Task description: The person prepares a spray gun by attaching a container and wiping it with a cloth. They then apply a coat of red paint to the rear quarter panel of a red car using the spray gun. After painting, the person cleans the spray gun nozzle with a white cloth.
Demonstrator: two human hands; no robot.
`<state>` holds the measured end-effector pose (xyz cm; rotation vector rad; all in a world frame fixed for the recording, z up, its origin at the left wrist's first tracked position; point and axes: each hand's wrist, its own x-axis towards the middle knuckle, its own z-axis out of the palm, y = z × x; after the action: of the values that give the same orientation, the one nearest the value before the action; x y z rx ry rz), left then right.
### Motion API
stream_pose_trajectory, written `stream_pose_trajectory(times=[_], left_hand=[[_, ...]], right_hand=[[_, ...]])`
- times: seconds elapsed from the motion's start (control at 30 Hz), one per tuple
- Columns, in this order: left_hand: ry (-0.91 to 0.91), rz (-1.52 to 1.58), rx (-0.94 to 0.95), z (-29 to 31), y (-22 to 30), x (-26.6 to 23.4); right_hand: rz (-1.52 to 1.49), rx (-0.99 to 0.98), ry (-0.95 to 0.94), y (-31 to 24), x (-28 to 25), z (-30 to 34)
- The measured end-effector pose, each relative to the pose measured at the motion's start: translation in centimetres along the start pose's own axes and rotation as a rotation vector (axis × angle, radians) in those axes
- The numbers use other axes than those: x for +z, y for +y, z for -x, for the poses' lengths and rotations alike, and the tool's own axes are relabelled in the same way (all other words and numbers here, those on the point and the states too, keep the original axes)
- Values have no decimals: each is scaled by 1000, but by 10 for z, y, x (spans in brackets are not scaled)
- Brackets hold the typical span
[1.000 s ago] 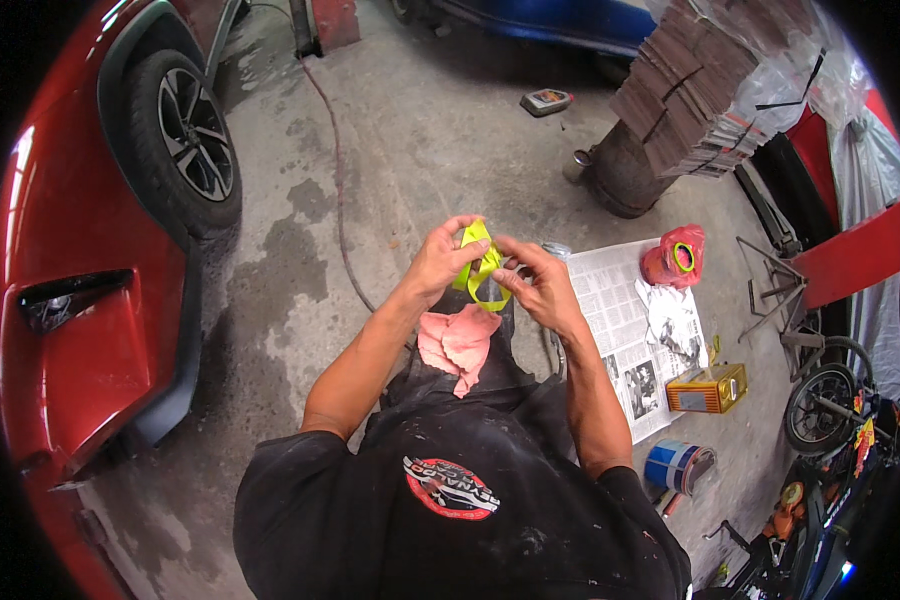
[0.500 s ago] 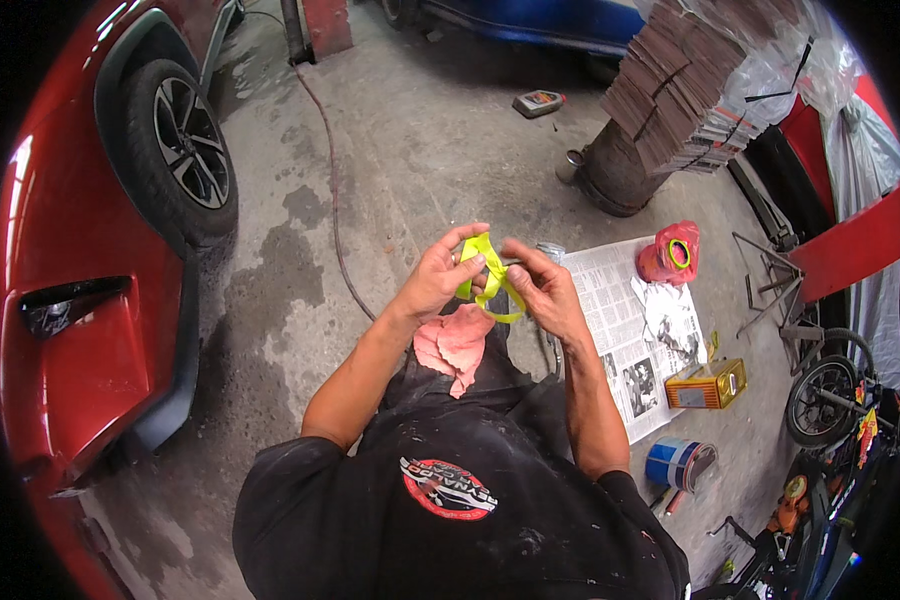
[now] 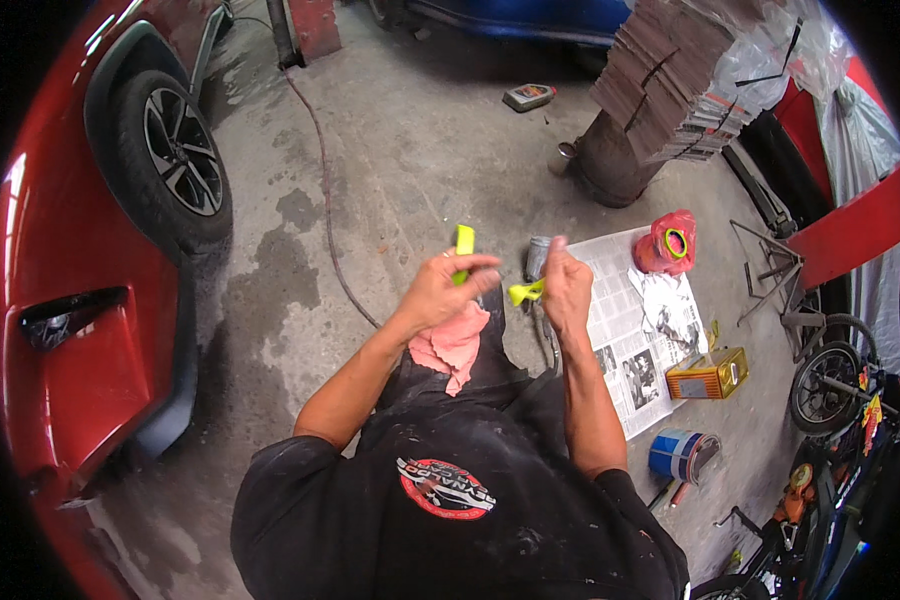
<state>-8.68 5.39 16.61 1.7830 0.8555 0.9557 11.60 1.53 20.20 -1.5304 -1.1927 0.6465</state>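
In front of my body, two neon-yellow pieces of a thin, ribbon-like strip show, one at each hand. My left hand [image 3: 438,292] has its fingers bent toward the right, with a flat yellow strip [image 3: 465,241] rising from behind them. Between the thumb and fingers of my right hand [image 3: 568,290] is a crumpled yellow piece [image 3: 524,292], its end pointing left. No strip is visible across the gap between the hands. A pink cloth [image 3: 452,352] lies on my lap below the left hand. Just beyond the right hand is a grey cup-shaped container [image 3: 538,256], partly hidden.
Newspaper sheets [image 3: 610,300] lie at right, with a pink-covered container [image 3: 664,243] and yellow-brown tin [image 3: 708,373]. Nearby are a blue can [image 3: 682,455] and a motorcycle [image 3: 830,490]. A red car [image 3: 100,390] stands left; a hose [image 3: 327,190] crosses the floor.
My hands have moved apart. The yellow strip, bunched between both hands before, now shows as separate pieces at each hand. My right thumb has come up.
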Motion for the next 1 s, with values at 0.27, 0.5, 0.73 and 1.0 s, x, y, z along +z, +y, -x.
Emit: stream_pose_trajectory(times=[0.27,0.5,0.73,1.0], left_hand=[[67,623,-225,0,26,45],[145,987,-378,-11,23,81],[-23,441,-225,-5,53,73],[-180,49,52,-12,16,71]], right_hand=[[-203,-16,-77,4,20,4],[-306,-175,-67,2,25,17],[-408,-95,78,-3,16,15],[-402,-15,-94,-1,11,14]])
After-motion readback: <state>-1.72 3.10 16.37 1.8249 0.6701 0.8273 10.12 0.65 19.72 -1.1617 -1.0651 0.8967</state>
